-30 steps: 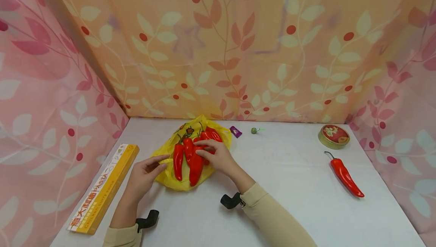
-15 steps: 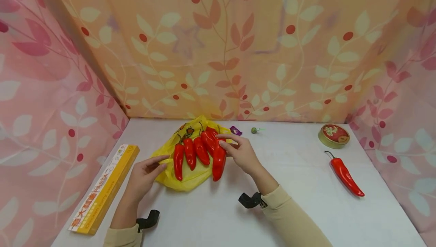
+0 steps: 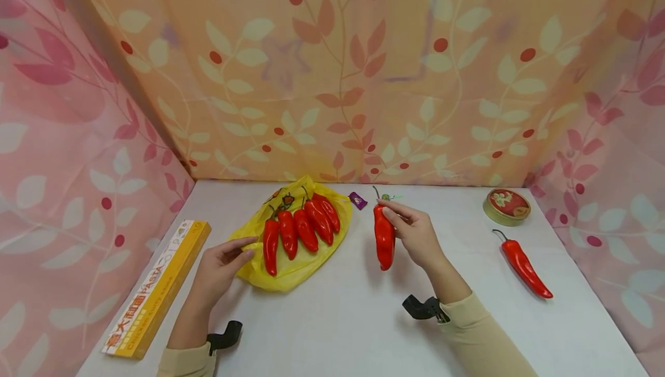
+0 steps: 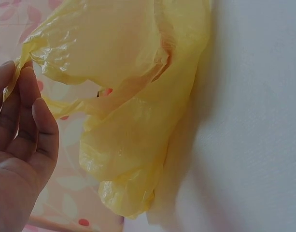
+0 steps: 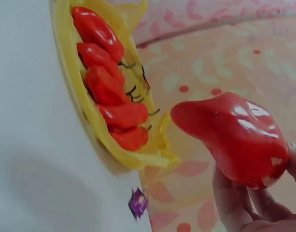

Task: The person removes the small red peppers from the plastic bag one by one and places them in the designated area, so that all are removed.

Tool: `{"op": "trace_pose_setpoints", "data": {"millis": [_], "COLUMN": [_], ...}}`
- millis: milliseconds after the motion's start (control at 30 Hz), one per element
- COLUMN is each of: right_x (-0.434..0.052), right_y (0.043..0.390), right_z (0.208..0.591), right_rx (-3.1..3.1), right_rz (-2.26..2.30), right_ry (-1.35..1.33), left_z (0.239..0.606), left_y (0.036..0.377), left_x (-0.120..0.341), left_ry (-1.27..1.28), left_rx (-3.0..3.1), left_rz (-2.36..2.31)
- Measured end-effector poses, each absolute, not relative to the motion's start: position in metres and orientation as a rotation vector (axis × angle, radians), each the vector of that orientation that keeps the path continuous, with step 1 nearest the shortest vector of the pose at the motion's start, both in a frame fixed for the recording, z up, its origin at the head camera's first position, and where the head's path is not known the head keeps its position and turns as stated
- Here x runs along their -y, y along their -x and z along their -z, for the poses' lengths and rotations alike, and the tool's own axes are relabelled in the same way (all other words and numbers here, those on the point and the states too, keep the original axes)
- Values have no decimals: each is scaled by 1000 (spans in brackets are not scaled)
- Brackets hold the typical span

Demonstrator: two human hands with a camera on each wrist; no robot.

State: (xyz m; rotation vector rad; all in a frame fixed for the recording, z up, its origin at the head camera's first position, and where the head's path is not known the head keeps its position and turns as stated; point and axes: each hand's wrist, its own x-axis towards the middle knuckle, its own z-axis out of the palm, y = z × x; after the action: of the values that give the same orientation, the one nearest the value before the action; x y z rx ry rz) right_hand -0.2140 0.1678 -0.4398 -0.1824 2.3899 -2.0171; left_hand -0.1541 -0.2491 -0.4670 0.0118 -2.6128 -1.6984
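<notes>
My right hand [image 3: 418, 235] pinches a red chili pepper [image 3: 384, 238] near its stem end and holds it up, tip downward, to the right of the yellow plastic bag [image 3: 249, 273]. The right wrist view shows the same pepper [image 5: 239, 140] large, between thumb and fingers. Several other red peppers [image 3: 305, 231] lie side by side on the spread bag, stems toward the back. At the bag's left edge my left hand [image 3: 217, 267] pinches a twisted bit of the plastic, seen close in the left wrist view beside the bag [image 4: 133, 130].
One more red pepper [image 3: 525, 267] lies at the right, in front of a round red-topped tin [image 3: 507, 206]. A purple-wrapped candy [image 3: 357, 200] and a small green ball-like item [image 3: 385, 197] sit at the back. A long yellow pasta box [image 3: 158, 290] lies at the left.
My right hand has lifted one pepper off the bag and carried it to the right, past the bag's edge. The left hand has stayed in place.
</notes>
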Motion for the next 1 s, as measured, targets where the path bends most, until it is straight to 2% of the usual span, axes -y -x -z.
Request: {"op": "trace_pose_setpoints", "data": {"millis": [400,700,1000], "right_x": [-239,-274,-318], "right_y": [198,184,165], "right_z": [459,461,469], "right_rx": [-2485,-2550,-2793], "right_rz": [1701,1645,1358], "right_ry": [169,-96,-132], "left_z": [470,466,462], "left_y": [156,152,151], "left_x": [249,248,247], "left_ry": [33,26,4], "left_rx": [2602,2584,2577], "left_rz": [1699,1728,1751]}}
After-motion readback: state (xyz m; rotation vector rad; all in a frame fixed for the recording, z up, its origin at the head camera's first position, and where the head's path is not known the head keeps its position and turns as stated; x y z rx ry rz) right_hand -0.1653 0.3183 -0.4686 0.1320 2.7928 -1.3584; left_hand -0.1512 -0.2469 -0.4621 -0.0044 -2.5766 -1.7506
